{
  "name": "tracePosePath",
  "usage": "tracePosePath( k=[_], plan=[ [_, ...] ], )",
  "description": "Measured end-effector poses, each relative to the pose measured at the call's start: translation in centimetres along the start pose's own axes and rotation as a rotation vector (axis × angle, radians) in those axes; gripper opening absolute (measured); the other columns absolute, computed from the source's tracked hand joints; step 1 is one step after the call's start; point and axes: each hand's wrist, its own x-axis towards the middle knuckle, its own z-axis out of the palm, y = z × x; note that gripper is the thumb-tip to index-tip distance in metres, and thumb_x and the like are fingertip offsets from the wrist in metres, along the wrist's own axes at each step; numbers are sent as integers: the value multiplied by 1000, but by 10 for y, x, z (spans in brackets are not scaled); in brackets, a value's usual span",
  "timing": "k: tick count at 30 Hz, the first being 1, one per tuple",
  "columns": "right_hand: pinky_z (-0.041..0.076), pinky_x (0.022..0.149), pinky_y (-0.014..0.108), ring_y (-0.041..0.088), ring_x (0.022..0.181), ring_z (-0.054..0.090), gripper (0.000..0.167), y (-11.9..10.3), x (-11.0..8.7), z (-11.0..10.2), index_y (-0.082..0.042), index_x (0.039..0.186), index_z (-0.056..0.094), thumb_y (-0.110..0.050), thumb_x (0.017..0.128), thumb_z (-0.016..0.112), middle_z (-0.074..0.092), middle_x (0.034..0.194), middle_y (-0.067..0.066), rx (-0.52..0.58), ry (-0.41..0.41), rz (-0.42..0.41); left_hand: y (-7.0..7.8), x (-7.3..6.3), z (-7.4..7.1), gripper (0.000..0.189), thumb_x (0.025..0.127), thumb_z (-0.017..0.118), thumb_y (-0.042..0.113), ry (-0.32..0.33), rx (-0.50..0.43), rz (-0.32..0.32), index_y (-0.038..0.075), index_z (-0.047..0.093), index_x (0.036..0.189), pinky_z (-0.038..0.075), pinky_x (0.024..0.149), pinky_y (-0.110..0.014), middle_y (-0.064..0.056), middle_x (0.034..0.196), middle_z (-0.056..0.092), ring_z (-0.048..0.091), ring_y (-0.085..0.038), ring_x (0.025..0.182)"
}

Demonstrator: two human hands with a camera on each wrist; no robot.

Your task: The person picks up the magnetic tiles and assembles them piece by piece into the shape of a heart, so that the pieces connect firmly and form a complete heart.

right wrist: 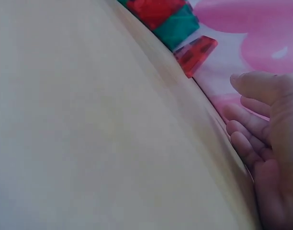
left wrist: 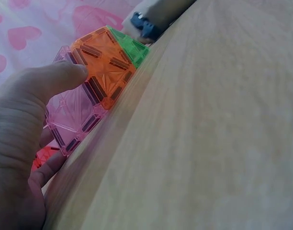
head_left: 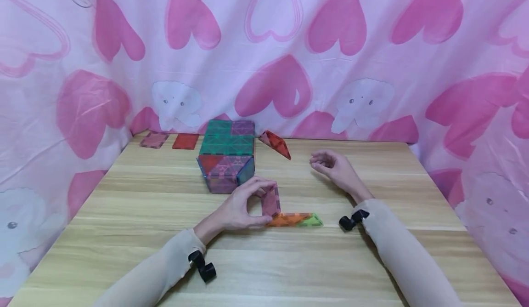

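My left hand [head_left: 237,206] pinches a pink translucent magnetic tile [head_left: 271,202] that stands on edge on the wooden table. In the left wrist view the thumb lies over the corner where the pink tile [left wrist: 70,112] meets an orange tile [left wrist: 104,64]. A green triangular tile [left wrist: 129,45] adjoins the orange one on its far side. Farther right, over the table, my right hand [head_left: 336,171] holds nothing, its fingers loosely curled. The right wrist view has that hand [right wrist: 266,129] apart from any tile, a small red tile piece [right wrist: 197,55] beyond its fingertips.
Behind the left hand stands a box-like build of green, purple and red tiles [head_left: 227,144]. A red tile piece [head_left: 276,144] leans to its right. To its left lie a red square tile [head_left: 185,141] and a pink one [head_left: 154,140], near the heart-patterned curtain [head_left: 272,86].
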Motion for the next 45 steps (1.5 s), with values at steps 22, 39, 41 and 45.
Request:
tracePosePath(
  k=[22, 39, 41, 45],
  plan=[
    [59, 86, 36, 22, 95, 74, 34, -11, 49, 33, -9, 128, 80, -21, 97, 89, 81, 107, 7, -227, 42, -61, 4, 10, 14, 85, 89, 96, 24, -22, -37, 41, 9, 55, 161, 58, 109, -39, 1, 149, 60, 65, -18, 127],
    [56, 90, 38, 27, 102, 72, 15, -1, -17, 0, -7, 119, 82, -8, 105, 78, 81, 112, 12, -308, 118, -47, 2, 1, 3, 86, 87, 96, 24, -2, -13, -9, 10, 55, 162, 57, 110, -41, 1, 149, 60, 65, -19, 126],
    [56, 91, 34, 27, 104, 73, 16, -3, -29, -1, -6, 119, 82, -5, 104, 79, 82, 114, 12, -312, 114, -62, 2, 0, 1, 87, 88, 96, 25, -4, -10, -16, 10, 55, 162, 57, 110, -41, 1, 149, 59, 65, -18, 127],
    [56, 89, 27, 23, 103, 73, 16, -11, -52, 3, -10, 118, 82, -4, 102, 79, 82, 112, 6, -287, 85, -51, 2, -1, 0, 87, 88, 96, 26, -8, 1, -27, 12, 54, 163, 57, 110, -41, 2, 150, 59, 64, -18, 127]
  ],
)
